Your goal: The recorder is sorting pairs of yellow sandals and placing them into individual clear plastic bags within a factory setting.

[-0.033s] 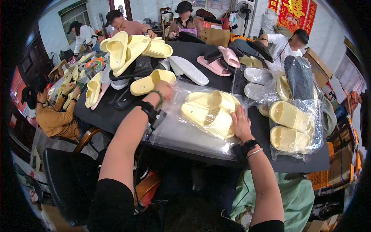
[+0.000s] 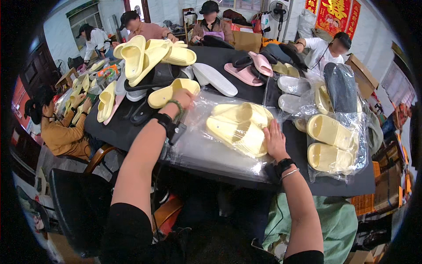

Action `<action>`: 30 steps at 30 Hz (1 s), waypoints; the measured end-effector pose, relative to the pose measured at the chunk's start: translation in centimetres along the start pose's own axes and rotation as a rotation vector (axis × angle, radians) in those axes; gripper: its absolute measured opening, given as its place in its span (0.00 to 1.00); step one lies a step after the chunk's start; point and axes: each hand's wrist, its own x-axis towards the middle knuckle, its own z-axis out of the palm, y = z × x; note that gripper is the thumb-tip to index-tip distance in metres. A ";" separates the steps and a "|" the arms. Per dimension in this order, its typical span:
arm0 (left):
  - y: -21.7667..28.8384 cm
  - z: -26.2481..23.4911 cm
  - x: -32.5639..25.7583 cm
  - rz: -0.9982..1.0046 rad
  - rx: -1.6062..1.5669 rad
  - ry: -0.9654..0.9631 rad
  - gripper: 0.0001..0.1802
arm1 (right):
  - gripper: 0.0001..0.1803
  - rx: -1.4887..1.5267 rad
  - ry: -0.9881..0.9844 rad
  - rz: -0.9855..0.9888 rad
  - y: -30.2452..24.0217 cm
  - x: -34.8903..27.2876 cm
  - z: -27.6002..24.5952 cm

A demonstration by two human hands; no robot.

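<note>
A pair of pale yellow slide slippers (image 2: 239,127) lies inside a clear plastic bag (image 2: 198,149) on the table in front of me. My right hand (image 2: 275,140) rests with straight fingers against the right side of the bagged pair. At the bag's far left edge, my left hand (image 2: 182,99) is closed on the plastic, its fingertips partly hidden. Just behind that hand sits a loose yellow slipper (image 2: 165,97). To the right, a second bagged yellow pair (image 2: 332,145) lies flat.
Loose yellow slippers (image 2: 145,57) are piled at the far left, beside a white slipper (image 2: 215,80). Pink slippers (image 2: 246,75) lie farther back. A bagged dark grey slipper (image 2: 340,88) leans at the right. Several people work around the dark table (image 2: 299,163).
My left hand has shifted slightly left and away from me, with the bag's edge. My right hand stays put. The person at the far right has moved a dark slipper a little.
</note>
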 end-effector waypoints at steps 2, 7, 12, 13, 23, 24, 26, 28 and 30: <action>-1.4 -2.4 1.1 0.063 0.019 0.073 0.10 | 0.40 -0.016 -0.009 -0.026 -0.5 0.1 0.2; 0.3 -3.5 -0.5 0.376 0.549 0.500 0.19 | 0.41 -0.052 -0.026 0.023 -0.7 -0.1 -0.6; 7.1 -3.4 -4.9 -0.376 -0.083 -0.353 0.42 | 0.41 -0.065 -0.011 0.037 -0.3 -0.2 -0.5; 8.2 -2.7 -5.8 -0.387 -0.198 -0.492 0.47 | 0.42 -0.064 -0.006 0.039 -0.2 -0.2 -0.5; 10.6 1.9 -4.4 -0.295 -0.115 -0.557 0.18 | 0.42 -0.066 -0.013 0.029 -0.9 0.0 -0.1; 10.3 1.4 -3.8 -0.237 -0.087 -0.550 0.16 | 0.42 -0.055 -0.014 0.024 -1.1 0.0 -0.1; 10.5 0.7 -3.4 -0.134 -0.155 -0.483 0.15 | 0.42 -0.048 -0.014 0.032 -0.8 -0.1 -0.3; 10.6 -0.3 -3.5 -0.142 -0.400 -0.423 0.15 | 0.42 -0.041 -0.003 0.037 -0.6 -0.3 -0.4; 9.6 -1.7 -3.2 -0.151 -0.685 -0.319 0.16 | 0.42 -0.033 0.000 0.038 -1.0 -0.3 -0.4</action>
